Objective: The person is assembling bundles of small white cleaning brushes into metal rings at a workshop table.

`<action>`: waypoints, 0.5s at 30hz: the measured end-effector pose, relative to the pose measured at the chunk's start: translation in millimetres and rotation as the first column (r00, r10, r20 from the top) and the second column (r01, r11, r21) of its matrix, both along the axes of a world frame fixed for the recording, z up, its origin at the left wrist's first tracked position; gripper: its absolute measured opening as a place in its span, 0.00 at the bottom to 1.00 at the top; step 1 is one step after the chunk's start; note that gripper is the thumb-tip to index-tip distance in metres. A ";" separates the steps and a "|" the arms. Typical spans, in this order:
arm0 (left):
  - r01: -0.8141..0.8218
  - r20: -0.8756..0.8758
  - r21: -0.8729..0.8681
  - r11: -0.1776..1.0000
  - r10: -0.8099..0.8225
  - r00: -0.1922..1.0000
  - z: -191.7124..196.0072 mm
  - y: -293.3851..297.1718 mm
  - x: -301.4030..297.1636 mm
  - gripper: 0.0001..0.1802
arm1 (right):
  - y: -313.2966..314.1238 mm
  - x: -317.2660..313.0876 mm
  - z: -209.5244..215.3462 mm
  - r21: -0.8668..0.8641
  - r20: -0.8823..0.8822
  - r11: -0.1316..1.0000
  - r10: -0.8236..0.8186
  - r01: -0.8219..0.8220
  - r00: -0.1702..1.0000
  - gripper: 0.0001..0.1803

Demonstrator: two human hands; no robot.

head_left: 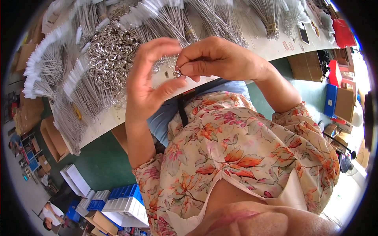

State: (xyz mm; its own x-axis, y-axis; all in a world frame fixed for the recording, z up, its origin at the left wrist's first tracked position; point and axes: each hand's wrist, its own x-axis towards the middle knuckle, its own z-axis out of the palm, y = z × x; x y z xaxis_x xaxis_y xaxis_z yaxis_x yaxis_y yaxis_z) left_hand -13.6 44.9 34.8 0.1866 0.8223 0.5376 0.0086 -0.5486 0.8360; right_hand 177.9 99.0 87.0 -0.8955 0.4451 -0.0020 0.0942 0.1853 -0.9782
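My right hand (220,59) pinches a small shiny metal ring (177,72) between thumb and fingertips, over the table's near edge. Beside it is my left hand (147,84), its thumb and fingers spread in a wide curve around the ring. The left fingertips are smeared by motion, and I see nothing held in them. A large heap of silver metal rings (106,59) lies on the table just left of my left hand. Bundles of thin metal wires with white, brush-like ends (88,88) lie beside the heap.
More wire bundles (212,19) spread along the far side of the white table (106,128). A phone (304,35) rests at the right. Cardboard boxes (305,67), a blue bin (330,100) and white and blue trays (124,206) stand around. Another person (51,216) is at lower left.
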 end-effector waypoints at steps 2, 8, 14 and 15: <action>-0.040 -0.004 0.003 0.999 0.040 0.999 -1.6 -8.5 2.6 0.21 | -2.5 2.6 5.8 -0.129 0.089 0.992 0.000 0.011 0.996 0.11; -0.221 -0.298 0.141 0.965 0.254 0.920 -3.3 -32.2 27.0 0.11 | -8.3 42.9 -18.1 -0.241 0.277 0.964 -0.044 0.114 0.960 0.12; -0.708 -0.717 -0.233 0.667 0.374 0.588 -56.8 -78.2 -26.0 0.09 | 5.2 182.8 -79.0 0.790 0.587 0.521 -0.795 -0.323 0.154 0.08; -0.710 -0.720 -0.237 0.663 0.371 0.587 -62.1 -82.2 -23.7 0.09 | -0.6 182.7 -82.3 0.787 0.592 0.525 -0.790 -0.325 0.157 0.08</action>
